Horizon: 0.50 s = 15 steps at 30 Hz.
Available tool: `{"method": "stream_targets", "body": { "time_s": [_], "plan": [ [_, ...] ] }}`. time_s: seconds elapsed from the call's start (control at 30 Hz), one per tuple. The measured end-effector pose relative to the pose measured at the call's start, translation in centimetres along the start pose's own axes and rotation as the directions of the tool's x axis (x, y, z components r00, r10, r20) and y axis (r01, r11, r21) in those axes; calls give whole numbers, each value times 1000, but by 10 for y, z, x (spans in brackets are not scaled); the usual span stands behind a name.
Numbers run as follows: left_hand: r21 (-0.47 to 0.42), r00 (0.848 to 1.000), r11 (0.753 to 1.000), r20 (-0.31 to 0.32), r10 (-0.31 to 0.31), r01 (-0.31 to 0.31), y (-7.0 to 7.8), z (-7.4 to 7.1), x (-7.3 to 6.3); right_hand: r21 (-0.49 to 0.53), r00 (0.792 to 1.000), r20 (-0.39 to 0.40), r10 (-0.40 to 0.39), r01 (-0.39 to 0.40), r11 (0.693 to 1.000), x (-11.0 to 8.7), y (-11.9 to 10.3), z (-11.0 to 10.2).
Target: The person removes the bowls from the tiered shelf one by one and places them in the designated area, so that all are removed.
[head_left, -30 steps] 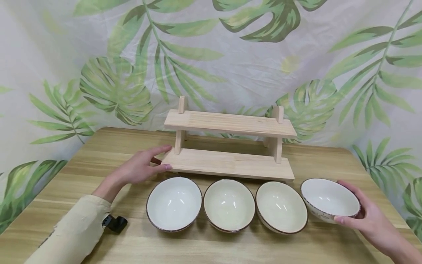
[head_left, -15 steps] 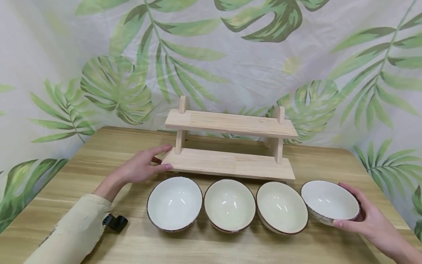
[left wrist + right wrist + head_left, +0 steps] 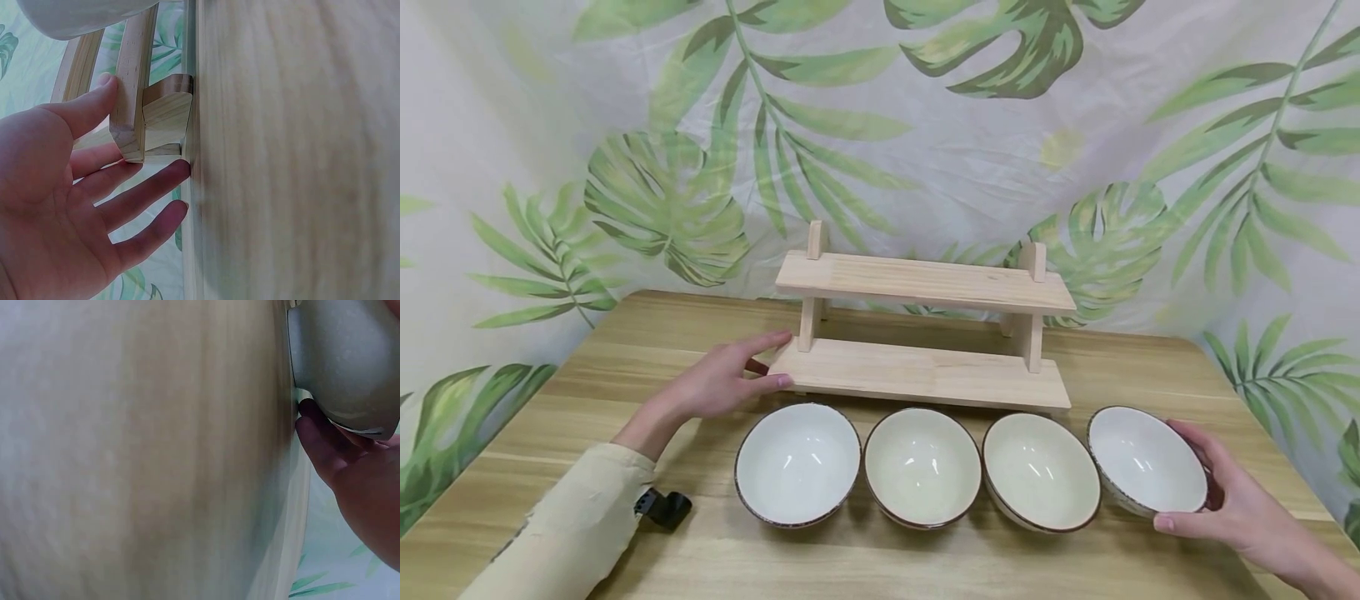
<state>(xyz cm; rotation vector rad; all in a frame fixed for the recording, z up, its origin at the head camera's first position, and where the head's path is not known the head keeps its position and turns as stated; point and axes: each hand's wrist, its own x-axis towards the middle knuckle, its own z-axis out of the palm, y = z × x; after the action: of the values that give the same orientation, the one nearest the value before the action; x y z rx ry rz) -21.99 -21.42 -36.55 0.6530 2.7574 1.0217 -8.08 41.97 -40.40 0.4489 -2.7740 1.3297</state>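
My left hand [image 3: 722, 379] holds the left end of the lower board of a two-tier wooden shelf [image 3: 917, 367]. In the left wrist view the thumb [image 3: 94, 106] presses one side of the board, with fingers spread around its end. My right hand [image 3: 1232, 500] grips the side of a white bowl [image 3: 1146, 458] with a dark rim, thumb at the front; the bowl tilts slightly. To its left, several bowls stand in a row: a cream bowl [image 3: 1041, 471], another cream bowl [image 3: 922, 467] and a white bowl [image 3: 797, 464]. Most right fingers are hidden behind the held bowl.
Everything stands on a wood-grain table [image 3: 820, 567]. The upper board [image 3: 925, 279] of the shelf sits behind and above the lower one. A leaf-patterned cloth [image 3: 970, 150] hangs behind the table. A small black device [image 3: 662, 508] is by the left sleeve.
The rightmost bowl has turned in my right hand, its mouth now looking rounder and its right edge shifted a little left. My left hand and the shelf have stayed put.
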Motion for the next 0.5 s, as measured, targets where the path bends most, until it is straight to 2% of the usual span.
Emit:
{"method": "stream_targets", "body": {
  "time_s": [0.17,0.3,0.4,0.5],
  "plan": [
    [7,1000,1000,-2,2,-2,0,0,1,-34,1000,13,-21,22,999,2,2,-2],
    [20,1000,1000,-5,9,-9,-3,-2,0,-118,1000,11,5,-3,993,9,-1,-6],
    [60,1000,998,-22,3,-2,-6,-7,-3,-179,999,3,33,-32,983,19,-8,-13],
    [110,998,994,-63,-13,20,-6,-18,-7,-207,999,-13,44,-45,977,37,-22,-22]
  ]
}}
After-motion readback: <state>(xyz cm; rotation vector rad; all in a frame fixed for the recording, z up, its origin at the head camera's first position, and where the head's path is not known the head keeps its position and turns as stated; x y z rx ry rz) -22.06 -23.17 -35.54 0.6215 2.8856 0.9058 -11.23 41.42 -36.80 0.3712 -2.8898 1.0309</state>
